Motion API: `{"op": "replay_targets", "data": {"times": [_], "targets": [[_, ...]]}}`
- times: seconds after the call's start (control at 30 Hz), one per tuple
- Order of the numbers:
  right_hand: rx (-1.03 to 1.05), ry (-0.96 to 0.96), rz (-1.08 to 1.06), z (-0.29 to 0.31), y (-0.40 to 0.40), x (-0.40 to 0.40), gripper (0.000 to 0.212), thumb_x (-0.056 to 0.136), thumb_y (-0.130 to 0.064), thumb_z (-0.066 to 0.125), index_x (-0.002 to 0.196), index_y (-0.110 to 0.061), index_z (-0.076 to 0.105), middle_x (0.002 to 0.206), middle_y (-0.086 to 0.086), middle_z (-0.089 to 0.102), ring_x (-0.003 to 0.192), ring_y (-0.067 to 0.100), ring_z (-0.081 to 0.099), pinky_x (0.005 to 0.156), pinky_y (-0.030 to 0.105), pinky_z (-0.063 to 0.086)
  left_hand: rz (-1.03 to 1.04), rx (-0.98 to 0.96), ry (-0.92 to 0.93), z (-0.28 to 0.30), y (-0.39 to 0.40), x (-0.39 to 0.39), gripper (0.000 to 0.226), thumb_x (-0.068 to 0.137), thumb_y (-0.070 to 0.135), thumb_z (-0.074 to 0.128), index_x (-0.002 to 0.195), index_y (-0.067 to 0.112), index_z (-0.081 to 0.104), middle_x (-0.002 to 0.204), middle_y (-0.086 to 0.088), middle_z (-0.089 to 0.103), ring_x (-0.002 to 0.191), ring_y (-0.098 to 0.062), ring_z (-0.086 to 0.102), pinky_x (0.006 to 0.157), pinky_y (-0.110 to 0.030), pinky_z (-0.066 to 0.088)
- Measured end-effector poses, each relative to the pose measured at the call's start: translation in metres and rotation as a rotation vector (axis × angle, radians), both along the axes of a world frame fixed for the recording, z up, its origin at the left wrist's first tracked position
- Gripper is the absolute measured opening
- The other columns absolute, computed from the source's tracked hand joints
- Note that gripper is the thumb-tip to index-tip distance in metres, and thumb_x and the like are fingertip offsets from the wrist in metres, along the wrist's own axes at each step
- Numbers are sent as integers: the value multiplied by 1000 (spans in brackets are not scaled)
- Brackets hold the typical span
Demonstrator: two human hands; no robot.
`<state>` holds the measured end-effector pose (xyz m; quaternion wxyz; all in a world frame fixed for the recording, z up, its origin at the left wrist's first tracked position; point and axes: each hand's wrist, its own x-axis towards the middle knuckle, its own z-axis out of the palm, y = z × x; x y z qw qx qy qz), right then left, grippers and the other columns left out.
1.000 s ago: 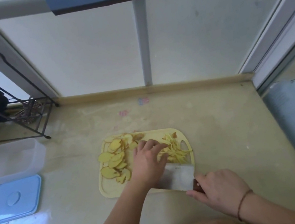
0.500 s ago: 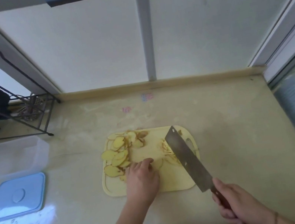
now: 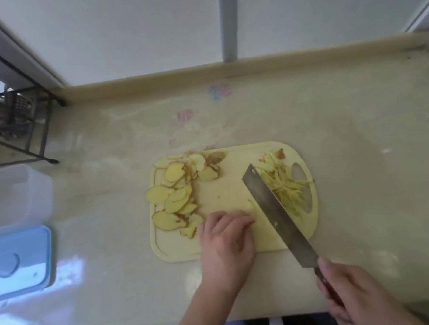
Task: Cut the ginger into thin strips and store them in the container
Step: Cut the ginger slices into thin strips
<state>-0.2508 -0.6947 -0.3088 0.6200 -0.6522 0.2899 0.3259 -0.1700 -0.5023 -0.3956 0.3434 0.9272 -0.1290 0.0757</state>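
The right hand [image 3: 355, 300], at the lower right of the frame, is clamped round the handle of a cleaver [image 3: 275, 209]. The blade lies slanted across the cutting board [image 3: 229, 188], seemingly acting as a barrier between cut and uncut ginger. The ginger strips [image 3: 285, 187] are piled on the board's right part, just beyond the blade. The ginger slices [image 3: 176, 197] lie fanned on the board's left part, probably kept apart for the next cuts. The left hand [image 3: 224, 238] rests on the board's lower centre, fingers curled over a small pale piece; whether it grips this cannot be told. The slices lie just up-left of this hand. The clear container [image 3: 0, 198] and its blue lid [image 3: 12, 264] sit at the left edge of the surface [image 3: 359, 138], well apart from both hands.
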Motion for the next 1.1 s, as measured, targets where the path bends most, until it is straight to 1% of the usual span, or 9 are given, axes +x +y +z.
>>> {"op": "replay_targets", "data": {"times": [0.13, 0.3, 0.47, 0.53, 0.67, 0.83, 0.9, 0.97, 1.1], "targets": [[-33, -23, 8, 0, 3, 1, 52, 85, -54, 42, 68, -6, 44, 47, 7, 31, 32, 13, 25, 36, 16, 22, -17, 77, -41, -3, 5, 8, 22, 87, 27, 59, 98, 23, 78, 110, 13, 73, 103, -25, 58, 83, -40, 40], [-48, -68, 43, -2, 9, 6, 50, 89, -50, 42, 69, -4, 42, 48, 5, 32, 33, 12, 26, 37, 17, 23, -168, 56, -31, 0, 6, 3, 18, 88, 28, 63, 99, 27, 77, 116, 19, 70, 107, -22, 57, 83, -39, 35], [-166, -142, 107, -6, 7, 9, 56, 85, -62, 41, 65, -9, 42, 49, 1, 34, 36, 8, 30, 38, 16, 29, -193, 52, -67, -1, 14, 5, 18, 87, 22, 68, 102, 22, 77, 116, 13, 70, 107, -23, 58, 84, -43, 39], [-207, -143, 115, -6, 7, 9, 63, 85, -73, 38, 64, -13, 43, 48, -1, 36, 37, 7, 32, 39, 14, 29, -188, 108, -77, 0, 15, 11, 23, 85, 21, 70, 107, 20, 76, 117, 11, 70, 107, -25, 57, 85, -42, 38], [-322, -136, 220, -10, 6, 4, 84, 66, -96, 29, 68, -14, 48, 47, -2, 46, 42, 6, 40, 47, 19, 33, -249, 222, -96, 2, 11, 20, 24, 86, 24, 68, 109, 18, 74, 119, 9, 68, 110, -27, 55, 83, -43, 38], [-432, -175, 251, -9, 10, 2, 88, 69, -95, 23, 68, -10, 46, 51, 5, 46, 46, 9, 43, 55, 35, 40, -256, 293, -128, 4, 10, 23, 19, 89, 23, 63, 104, 17, 74, 118, 9, 68, 109, -31, 58, 81, -42, 35], [-500, -186, 279, -7, 13, 4, 98, 60, -102, 11, 68, -11, 48, 59, 9, 54, 52, 13, 51, 58, 29, 42, -242, 309, -138, 5, 7, 23, 18, 91, 22, 61, 102, 17, 74, 117, 9, 68, 109, -31, 59, 80, -42, 36], [-521, -207, 295, -10, 15, 9, 103, 57, -102, 4, 66, -10, 50, 66, 7, 59, 58, 14, 54, 61, 28, 42, -226, 311, -147, 6, 4, 22, 17, 92, 22, 61, 100, 17, 74, 115, 9, 69, 108, -30, 59, 79, -41, 36], [-512, -280, 274, -14, 20, 26, 82, 78, -87, 16, 61, -13, 48, 56, 2, 53, 53, 12, 51, 55, 30, 40, -222, 313, -158, 4, 5, 20, 18, 92, 22, 63, 105, 16, 75, 117, 9, 69, 106, -29, 61, 78, -43, 37]]}}
